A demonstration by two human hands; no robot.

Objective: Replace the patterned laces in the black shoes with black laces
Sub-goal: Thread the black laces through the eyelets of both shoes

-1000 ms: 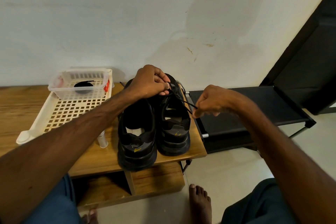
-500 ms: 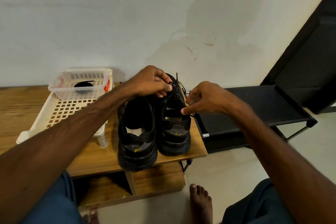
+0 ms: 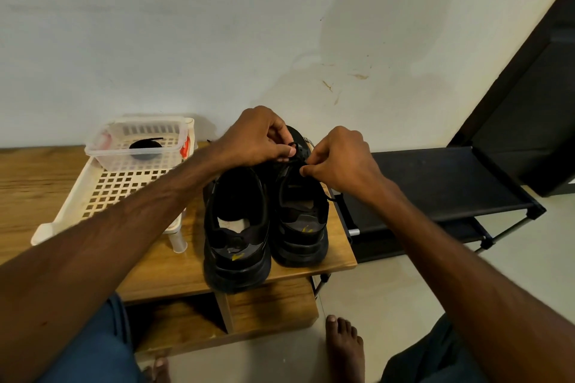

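Observation:
Two black shoes stand heel-toward-me on the wooden table (image 3: 174, 264): the left shoe (image 3: 236, 227) and the right shoe (image 3: 300, 211). My left hand (image 3: 258, 138) pinches the black lace (image 3: 295, 149) at the top of the right shoe's tongue. My right hand (image 3: 339, 158) pinches the same lace just to the right, above the eyelets. A bit of patterned lace (image 3: 309, 142) shows behind the right shoe. Another black lace (image 3: 145, 146) lies coiled in a clear plastic tub (image 3: 102, 146).
A cream perforated tray (image 3: 102, 196) carries the tub on the table's left part. A small clear cup (image 3: 179, 242) stands by the tray's foot. A black shoe rack (image 3: 435, 183) is to the right. My bare feet are on the floor below.
My right hand has moved left and up from the stretched lace to the shoe's tongue, close to my left hand. The lace is no longer pulled out sideways.

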